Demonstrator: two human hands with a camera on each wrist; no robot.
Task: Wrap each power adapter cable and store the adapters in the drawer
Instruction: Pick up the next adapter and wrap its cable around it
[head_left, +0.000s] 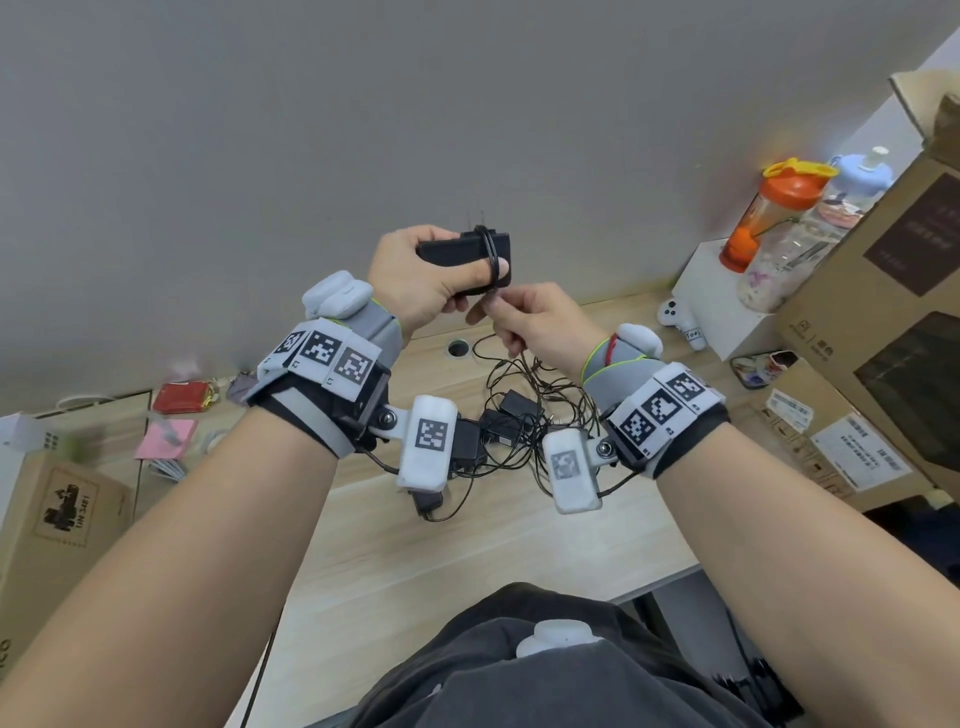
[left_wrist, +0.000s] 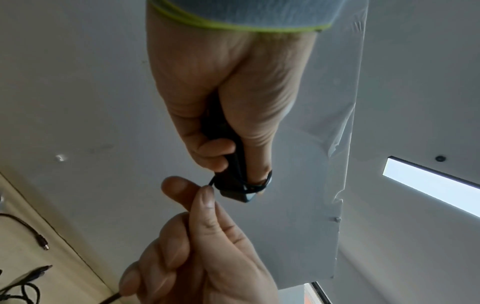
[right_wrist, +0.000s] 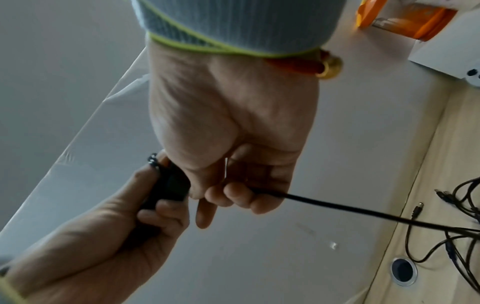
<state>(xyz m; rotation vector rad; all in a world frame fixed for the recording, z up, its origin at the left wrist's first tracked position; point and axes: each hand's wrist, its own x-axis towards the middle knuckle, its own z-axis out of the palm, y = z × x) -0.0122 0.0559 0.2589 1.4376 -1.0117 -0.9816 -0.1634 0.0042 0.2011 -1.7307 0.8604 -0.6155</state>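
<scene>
Two hands are up in the air above the desk (head_left: 395, 545), close together. The left hand (head_left: 415, 280) grips a black power adapter (head_left: 462, 254), with its fingers curled round the body and the thumb lying on the front. Some loops of thin black cable (head_left: 491, 257) go around one end of the adapter and over the tip of that thumb. The right hand (head_left: 535, 322) is just below and beside the adapter. It pinches the cable between thumb and first finger, right next to the adapter, and the other fingers (right_wrist: 241, 197) are curled round the cable too. From that hand the cable runs down to the desk. More black adapters and loose cables lie in a tangled pile (head_left: 519, 421) on the desk, under the wrists. An orange bottle (head_left: 763, 213) stands on a white box (head_left: 711, 306) at the far right, next to big cardboard boxes (head_left: 883, 291).
</scene>
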